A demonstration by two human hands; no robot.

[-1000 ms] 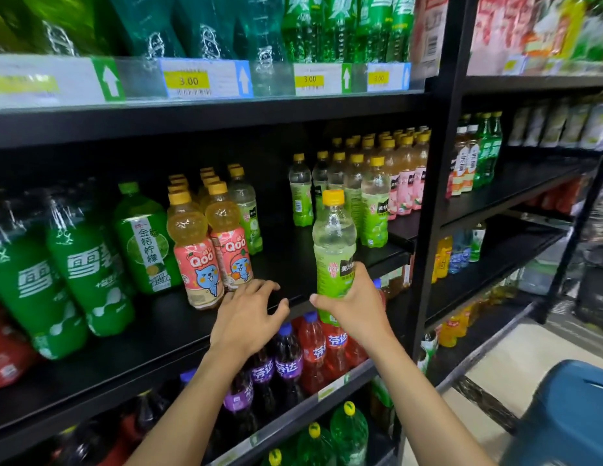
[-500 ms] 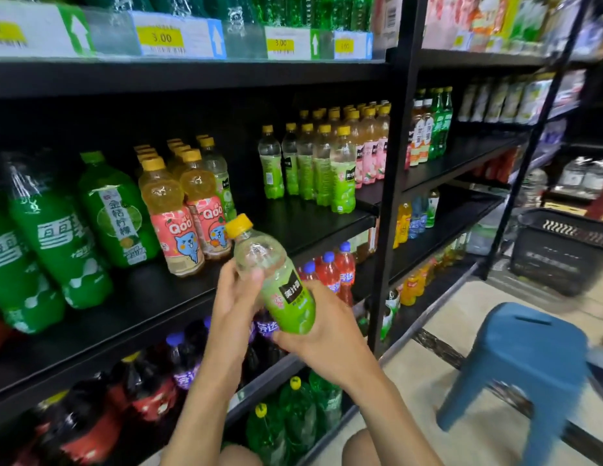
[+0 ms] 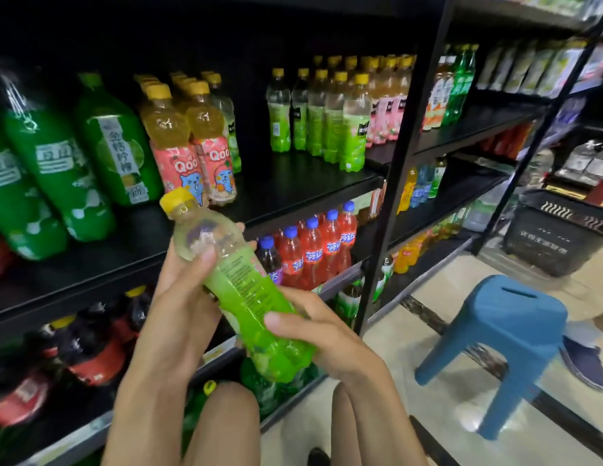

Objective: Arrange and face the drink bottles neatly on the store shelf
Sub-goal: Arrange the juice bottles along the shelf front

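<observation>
A green-labelled juice bottle (image 3: 239, 287) with a yellow cap lies tilted in both hands in front of the shelf, cap up and to the left. My left hand (image 3: 184, 297) grips its upper part, thumb across the clear neck. My right hand (image 3: 322, 334) grips its lower end from the right. On the black shelf (image 3: 293, 193) behind stand two pink Qoo bottles (image 3: 196, 142) with more rows behind them, and a group of matching green-labelled bottles (image 3: 330, 119) further right. A bare stretch of shelf lies between these two groups.
Large green soda bottles (image 3: 74, 156) fill the shelf's left. Red and purple Fanta bottles (image 3: 310, 250) stand on the shelf below. A blue plastic stool (image 3: 502, 334) is on the floor to the right, a black basket (image 3: 556, 230) beyond it, and another person's shoe (image 3: 586, 364) at the right edge.
The bottle came off the shelf edge, tipped over and dropped lower toward me. My left hand closed around its neck end. The back of its label now faces me.
</observation>
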